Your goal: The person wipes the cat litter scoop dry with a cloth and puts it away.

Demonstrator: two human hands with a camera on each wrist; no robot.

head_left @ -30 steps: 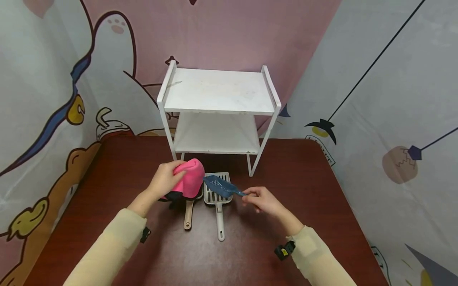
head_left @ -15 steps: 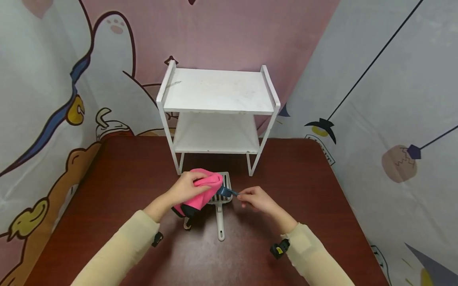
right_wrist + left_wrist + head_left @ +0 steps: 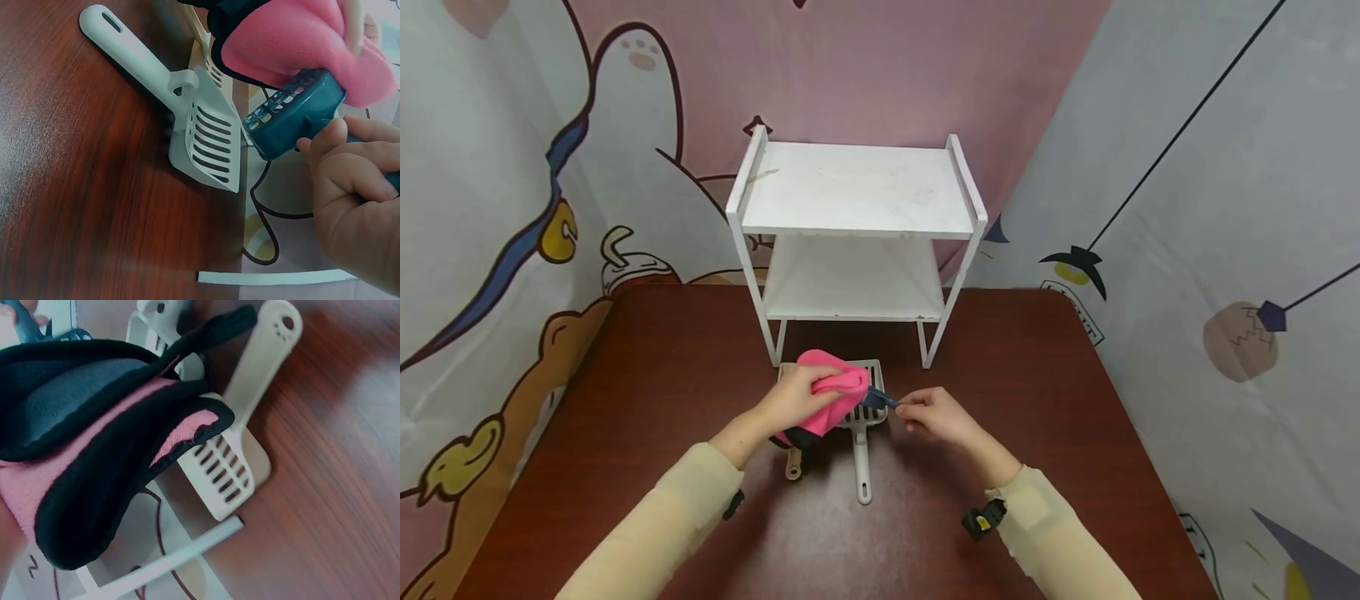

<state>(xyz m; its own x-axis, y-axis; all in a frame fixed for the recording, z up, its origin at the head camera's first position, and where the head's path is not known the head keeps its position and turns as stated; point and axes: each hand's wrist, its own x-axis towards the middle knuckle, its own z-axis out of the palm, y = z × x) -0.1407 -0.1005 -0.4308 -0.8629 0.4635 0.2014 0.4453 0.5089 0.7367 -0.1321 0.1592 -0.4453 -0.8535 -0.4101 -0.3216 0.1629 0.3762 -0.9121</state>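
Observation:
My left hand (image 3: 793,402) grips a pink cloth (image 3: 844,398) with black edging and a dark grey underside. In the right wrist view the cloth presses against the head of a blue litter scoop (image 3: 301,115), covering part of it. My right hand (image 3: 942,415) pinches that scoop by its handle and holds it raised over the table. Beneath the two hands lies a light grey litter scoop (image 3: 861,467) with a slotted head. To its left lies a beige slotted scoop (image 3: 250,381), mostly covered by the cloth and left hand in the head view.
Behind the scoops stands a white two-tier shelf (image 3: 857,192), its front legs close to their heads. Everything rests on a dark red-brown wooden table (image 3: 1037,367). Cartoon-printed wall sheets (image 3: 880,75) enclose the back and sides.
My left hand has moved right with the pink cloth, from beside the blue scoop onto its head. The right hand keeps hold of the handle, shifting only slightly left.

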